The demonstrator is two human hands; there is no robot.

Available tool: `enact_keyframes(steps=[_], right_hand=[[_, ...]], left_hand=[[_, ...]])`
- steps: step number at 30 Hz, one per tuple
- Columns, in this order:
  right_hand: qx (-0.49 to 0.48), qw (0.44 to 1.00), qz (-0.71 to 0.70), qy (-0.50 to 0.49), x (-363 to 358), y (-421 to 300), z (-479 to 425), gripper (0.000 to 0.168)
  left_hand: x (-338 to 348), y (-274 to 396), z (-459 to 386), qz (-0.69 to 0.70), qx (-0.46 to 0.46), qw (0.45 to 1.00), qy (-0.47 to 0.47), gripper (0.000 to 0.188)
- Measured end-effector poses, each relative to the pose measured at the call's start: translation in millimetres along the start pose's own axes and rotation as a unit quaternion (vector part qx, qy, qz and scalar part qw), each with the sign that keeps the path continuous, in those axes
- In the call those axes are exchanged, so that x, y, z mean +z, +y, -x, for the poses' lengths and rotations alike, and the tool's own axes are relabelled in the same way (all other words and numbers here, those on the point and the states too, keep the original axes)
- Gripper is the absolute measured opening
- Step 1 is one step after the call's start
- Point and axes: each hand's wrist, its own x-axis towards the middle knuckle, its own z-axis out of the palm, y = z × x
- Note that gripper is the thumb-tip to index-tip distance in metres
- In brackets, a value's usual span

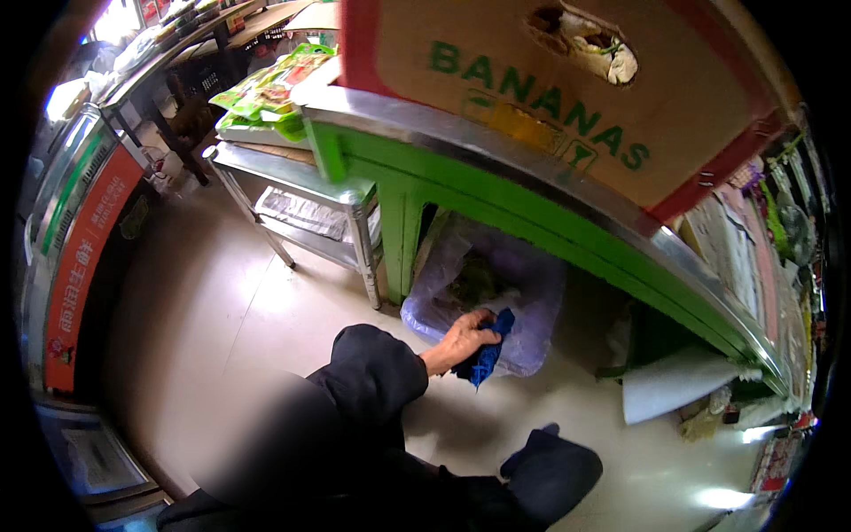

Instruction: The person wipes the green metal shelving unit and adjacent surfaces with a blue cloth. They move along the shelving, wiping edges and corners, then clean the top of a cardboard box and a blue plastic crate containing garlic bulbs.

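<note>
My left hand (465, 338), reaching out from a black sleeve, grips a crumpled dark-blue item (490, 349), perhaps a cloth or glove, with frayed-looking edges. It is over the near rim of a purplish plastic bin (425, 322) lined with a clear plastic bag. Inside the bin lies dark green matter (475, 279), too dim to make out. The bin stands on the floor partly beneath a green counter (399, 233) with a metal edge. My right hand is out of view.
A cardboard banana box (465, 106) sits on the counter. To its left, a small metal rack (286, 169) carries green packets (272, 93). White sheet material (678, 389) hangs low at the right. A display cooler with a red panel (86, 266) lines the left side.
</note>
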Motion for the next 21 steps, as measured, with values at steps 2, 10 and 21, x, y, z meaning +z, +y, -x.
enact_keyframes(steps=[2,10,21], right_hand=[[-0.015,1.0,0.016,-0.008,21,-6,35,0.038],[-0.126,0.929,-0.173,0.303,-75,-132,201,0.028],[-0.22,0.728,-0.117,0.639,-183,-105,235,0.016]], left_hand=[[-5,5,13,0.043,0.048,0.998,0.013,0.044],[-48,65,99,0.052,0.349,0.893,0.28,0.031],[-102,221,88,-0.101,0.56,0.62,0.54,0.032]])
